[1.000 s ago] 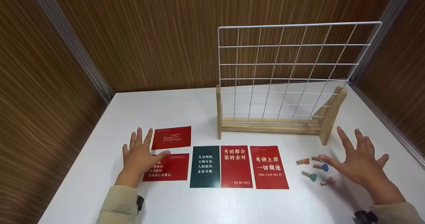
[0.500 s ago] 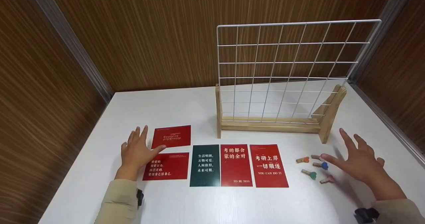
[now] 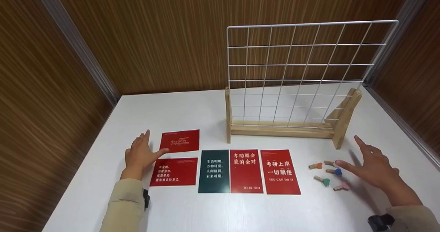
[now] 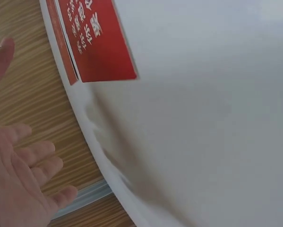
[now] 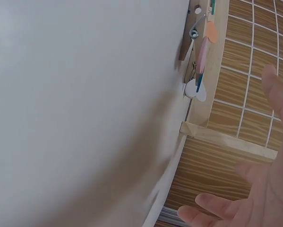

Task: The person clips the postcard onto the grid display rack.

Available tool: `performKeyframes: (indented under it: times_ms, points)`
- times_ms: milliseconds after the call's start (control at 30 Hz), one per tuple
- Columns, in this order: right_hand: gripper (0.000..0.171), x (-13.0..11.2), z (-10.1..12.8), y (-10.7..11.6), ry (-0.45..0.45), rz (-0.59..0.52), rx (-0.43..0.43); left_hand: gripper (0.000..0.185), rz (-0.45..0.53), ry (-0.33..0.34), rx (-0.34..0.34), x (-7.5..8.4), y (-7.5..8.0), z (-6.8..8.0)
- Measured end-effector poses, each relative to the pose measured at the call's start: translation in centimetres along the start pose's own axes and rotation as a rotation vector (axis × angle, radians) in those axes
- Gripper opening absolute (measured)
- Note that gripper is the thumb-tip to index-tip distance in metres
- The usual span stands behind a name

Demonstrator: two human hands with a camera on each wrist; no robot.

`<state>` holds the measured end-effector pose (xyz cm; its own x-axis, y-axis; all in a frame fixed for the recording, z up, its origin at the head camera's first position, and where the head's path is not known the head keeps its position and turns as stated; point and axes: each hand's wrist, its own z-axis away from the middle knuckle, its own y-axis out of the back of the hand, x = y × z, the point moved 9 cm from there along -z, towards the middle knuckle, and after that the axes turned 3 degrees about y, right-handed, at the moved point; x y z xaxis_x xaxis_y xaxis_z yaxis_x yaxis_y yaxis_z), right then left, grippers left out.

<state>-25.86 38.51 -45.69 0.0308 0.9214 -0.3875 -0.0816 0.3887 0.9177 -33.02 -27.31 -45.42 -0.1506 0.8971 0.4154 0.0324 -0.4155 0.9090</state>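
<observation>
Both hands hover with fingers spread, holding nothing: the left hand [image 3: 139, 154] beside the red cards [image 3: 179, 141], the right hand [image 3: 373, 165] beside the small clothespins [image 3: 326, 175] right of them. The clothespins look light and stiff; pinch their tails.

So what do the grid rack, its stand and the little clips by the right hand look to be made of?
Grid rack: thin white rods, probably coated metal wire, smooth and even.
Stand: pale, seemingly unpainted wood with visible grain.
Clips: small wooden pegs with coloured heart tips; one shows a metal spring in the right wrist view. The right hand hovers beside them.
</observation>
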Motion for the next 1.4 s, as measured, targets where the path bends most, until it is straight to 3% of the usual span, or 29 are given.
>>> performKeyframes:
  times_ms: [567, 833, 1400]
  points:
    - [0.098, 0.4, -0.6, -0.9, 0.085, -0.107, -0.02, 0.091, 0.241, 0.093, -0.053, -1.3, -1.3, -1.0]
    - [0.086, 1.0, -0.7, -1.5, 0.055, -0.189, -0.057, 0.081, 0.378, 0.132, -0.107, -1.9, -2.2, -1.0]
    - [0.063, 0.1, -1.0, -1.8, 0.101, -0.253, -0.049, 0.064, 0.356, 0.199, -0.079, -2.3, -2.8, -1.4]
